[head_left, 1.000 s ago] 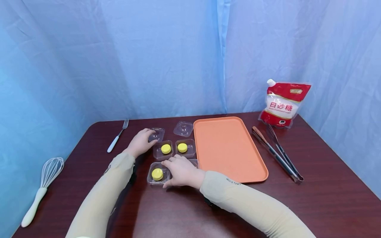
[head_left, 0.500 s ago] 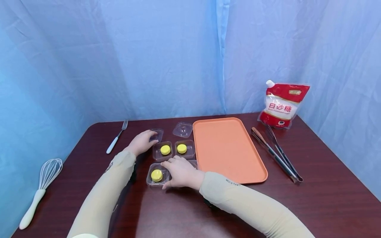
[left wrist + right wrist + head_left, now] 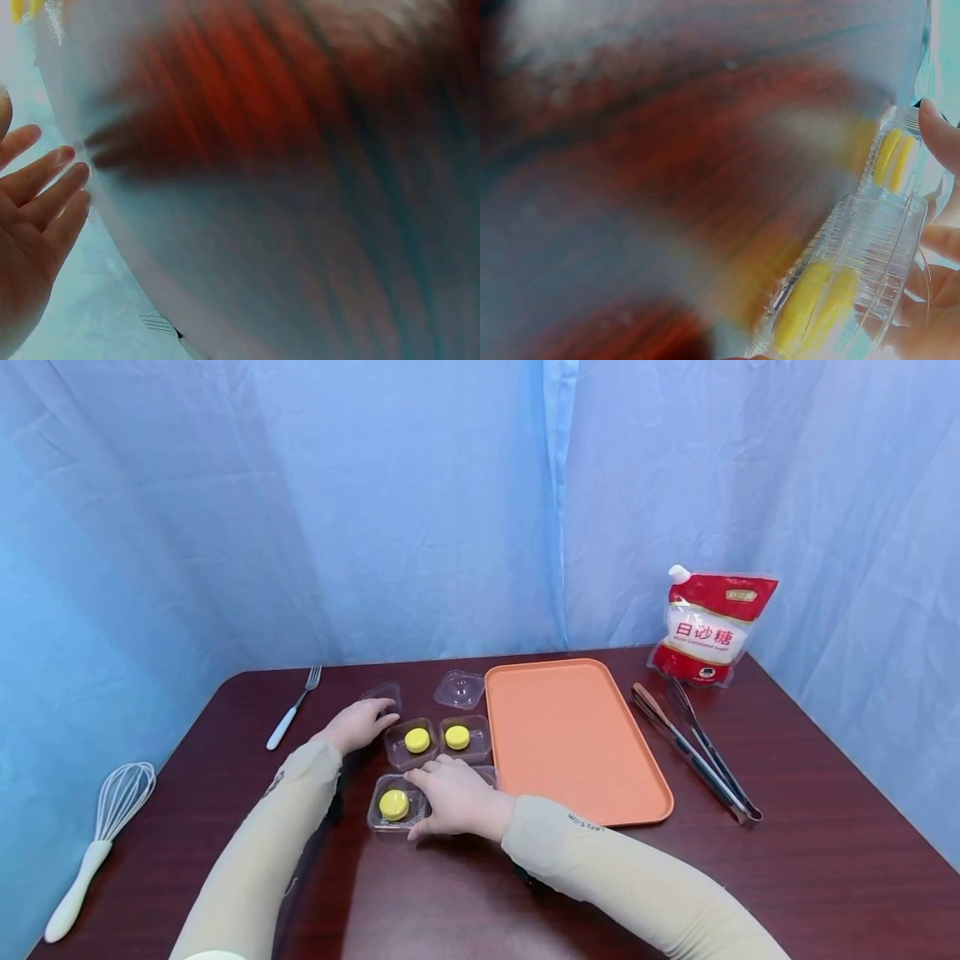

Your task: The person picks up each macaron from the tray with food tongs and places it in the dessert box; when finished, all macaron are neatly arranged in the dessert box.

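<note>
My left hand [image 3: 360, 725] reaches to a clear plastic lid [image 3: 387, 693] at the back left, fingertips right at its near edge. In the left wrist view its fingers [image 3: 64, 184] are straight and slightly spread. My right hand [image 3: 459, 795] arches over the front right clear plastic box [image 3: 877, 232], hiding most of it in the head view. Fingers and thumb lie around that box, which holds a yellow macaron [image 3: 814, 307]. The front left box [image 3: 382, 823] and two back boxes, left [image 3: 393, 758] and right [image 3: 483, 752], each hold a yellow macaron.
Another clear lid [image 3: 459, 690] lies behind the boxes. An orange tray [image 3: 573, 743] is at their right. Metal tongs [image 3: 697, 752] and a red-and-white sugar pouch [image 3: 708, 628] stand farther right. A fork [image 3: 294, 706] and a whisk [image 3: 101, 847] lie on the left.
The lid at my left hand has turned and shifted a little to the left. My left hand has moved slightly with it. The right hand stays over its box.
</note>
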